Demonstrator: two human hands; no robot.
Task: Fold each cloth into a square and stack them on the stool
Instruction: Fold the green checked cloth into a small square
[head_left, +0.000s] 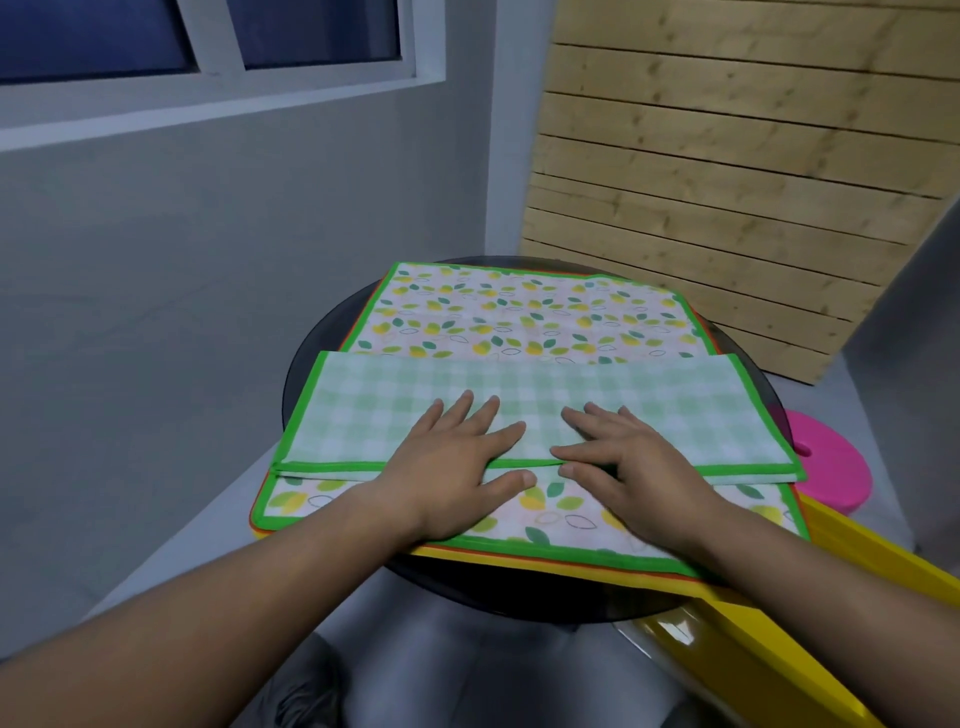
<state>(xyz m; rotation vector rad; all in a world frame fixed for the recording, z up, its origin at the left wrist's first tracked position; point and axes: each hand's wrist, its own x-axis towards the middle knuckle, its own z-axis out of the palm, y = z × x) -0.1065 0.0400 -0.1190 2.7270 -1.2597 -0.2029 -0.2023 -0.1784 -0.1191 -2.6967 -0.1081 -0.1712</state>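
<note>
While flat, cloth (685, 405) under both hands (452, 470) (636, 467).

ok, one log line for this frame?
left hand: flat on checked cloth | right hand: flat on checked cloth | checked cloth: folded strip across leaf-print cloth | pink stool: no cloth visible

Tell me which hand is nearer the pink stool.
Right. The right hand lies flat on the folded cloth, on the side toward the pink stool; the left hand lies flat beside it on the same cloth, farther from the stool.
</note>
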